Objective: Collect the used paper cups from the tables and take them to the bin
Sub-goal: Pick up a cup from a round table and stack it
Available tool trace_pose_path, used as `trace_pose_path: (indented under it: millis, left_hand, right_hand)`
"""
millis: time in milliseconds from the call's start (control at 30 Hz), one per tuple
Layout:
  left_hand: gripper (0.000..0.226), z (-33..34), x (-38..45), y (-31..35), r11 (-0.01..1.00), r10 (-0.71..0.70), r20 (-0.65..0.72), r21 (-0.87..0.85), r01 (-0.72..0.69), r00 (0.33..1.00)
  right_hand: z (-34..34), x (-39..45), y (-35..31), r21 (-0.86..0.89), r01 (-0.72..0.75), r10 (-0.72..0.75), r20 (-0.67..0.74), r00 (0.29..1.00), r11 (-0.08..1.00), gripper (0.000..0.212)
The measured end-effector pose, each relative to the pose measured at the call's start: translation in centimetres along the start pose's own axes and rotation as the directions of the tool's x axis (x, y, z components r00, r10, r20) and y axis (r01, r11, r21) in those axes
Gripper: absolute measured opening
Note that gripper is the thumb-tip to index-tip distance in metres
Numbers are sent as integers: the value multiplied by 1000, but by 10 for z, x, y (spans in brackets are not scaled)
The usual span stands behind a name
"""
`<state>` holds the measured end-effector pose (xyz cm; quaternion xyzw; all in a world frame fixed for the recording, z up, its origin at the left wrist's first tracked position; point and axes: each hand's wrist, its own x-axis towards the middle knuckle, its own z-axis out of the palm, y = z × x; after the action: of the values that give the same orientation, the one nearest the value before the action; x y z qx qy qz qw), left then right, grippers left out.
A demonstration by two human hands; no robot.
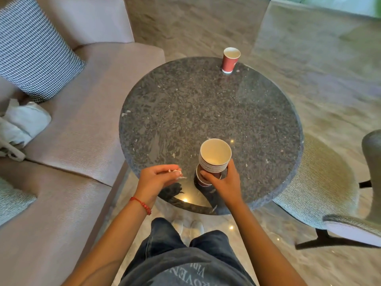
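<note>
Head-worn view, steeply down onto table (206, 112).

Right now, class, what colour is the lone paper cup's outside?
Red, white inside: lone paper cup, head view.

A lounge or lobby seating area is showing here — a long beige sofa (86, 124) with a houndstooth cushion (35, 50) is flanking a round polished stone surface (206, 112), an upholstered armchair (321, 182) is facing it, and glossy marble floor (309, 75) is spreading around.

Pale capital letters run across the dark grey shirt (185, 271), below and nearer than both hands, seen upside down and cut off: roughly "ROVEN", with a smaller "VIB" beside it. The far red cup (229, 62) carries a faint mark, unreadable.
</note>
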<state>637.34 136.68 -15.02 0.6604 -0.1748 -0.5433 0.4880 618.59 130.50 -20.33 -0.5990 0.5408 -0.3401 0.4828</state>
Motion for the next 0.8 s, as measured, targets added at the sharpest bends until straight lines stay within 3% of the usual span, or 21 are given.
trace_pose_path:
  millis: [433,600,800]
  left_hand:
    - [16,-2,7,1,999,-16,34,-34,17,999]
    - [17,-4,8,1,998,-19,46,-53,21,999]
    - [16,-6,17,3,999,-33,45,-16,34,998]
  right_hand:
    - [11,-3,34,-13,-96,97,72,993,995,82]
    - [18,0,31,14,-104,104,-15,994,994,72]
    - [17,1,19,65,-155,155,9,988,986,66]
